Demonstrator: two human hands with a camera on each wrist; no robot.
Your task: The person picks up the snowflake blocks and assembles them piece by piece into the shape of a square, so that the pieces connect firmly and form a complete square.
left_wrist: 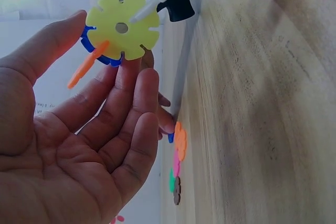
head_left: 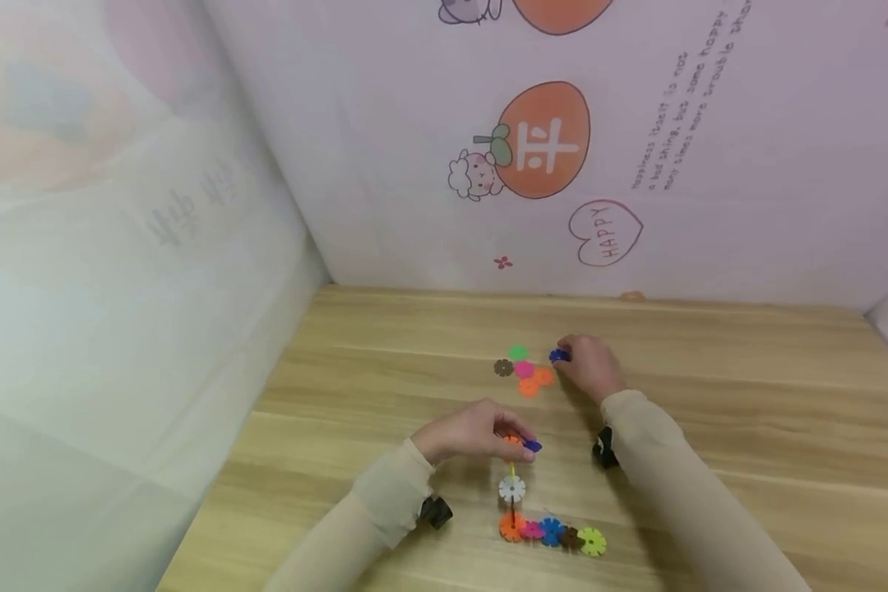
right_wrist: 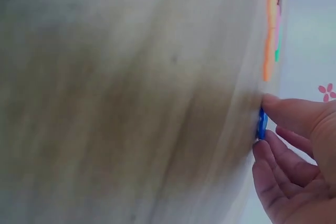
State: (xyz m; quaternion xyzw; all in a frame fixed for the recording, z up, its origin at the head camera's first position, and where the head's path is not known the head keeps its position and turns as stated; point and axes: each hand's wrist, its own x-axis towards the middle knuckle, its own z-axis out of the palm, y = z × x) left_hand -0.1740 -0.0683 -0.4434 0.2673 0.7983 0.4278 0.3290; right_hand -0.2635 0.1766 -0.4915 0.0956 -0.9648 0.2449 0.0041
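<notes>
My left hand (head_left: 474,432) pinches a dark blue notched disc (head_left: 534,446) between thumb and fingers, at the far end of a chain of interlocked plastic discs. Beside it in the chain sit an orange disc (left_wrist: 88,65) and a yellow disc (left_wrist: 118,17). Nearer me come a white disc (head_left: 512,489) and an orange corner disc (head_left: 511,528). From that corner a row runs right: pink, blue (head_left: 551,532), brown, then a yellow-green disc (head_left: 592,542). Farther back, my right hand (head_left: 594,366) pinches another blue disc (right_wrist: 262,124) at the table surface, partly hidden by the fingers.
Left of my right hand lie loose discs: green (head_left: 518,353), brown (head_left: 503,367), pink (head_left: 524,369) and two orange (head_left: 529,386). The wooden table (head_left: 385,345) meets a printed backdrop (head_left: 414,205) behind and a pale sheet (head_left: 192,329) at the left.
</notes>
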